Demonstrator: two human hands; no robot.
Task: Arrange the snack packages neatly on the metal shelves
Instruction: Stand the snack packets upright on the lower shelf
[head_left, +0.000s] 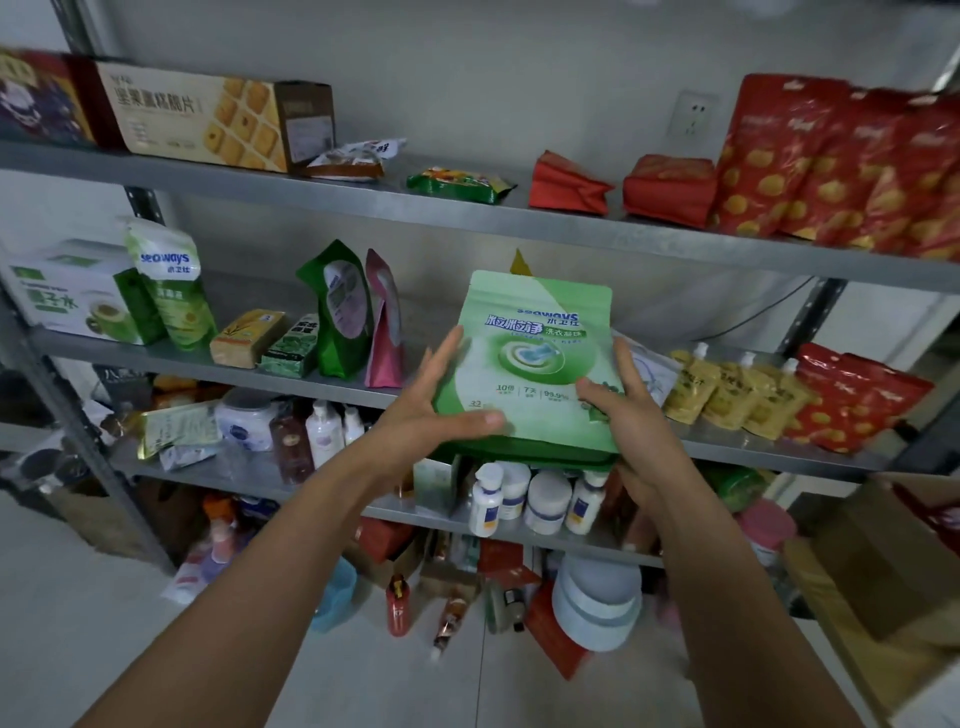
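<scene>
You have one view only, from the camera on your head. It faces forward and slightly down at the metal shelves (467, 208), close enough that your forearms run up from the bottom edge to the middle of the frame. The wide lens bends the shelf boards and uprights near the edges. The top shelf sits near eye height; lower tiers and the pale floor (104, 597) fill the bottom part.
</scene>
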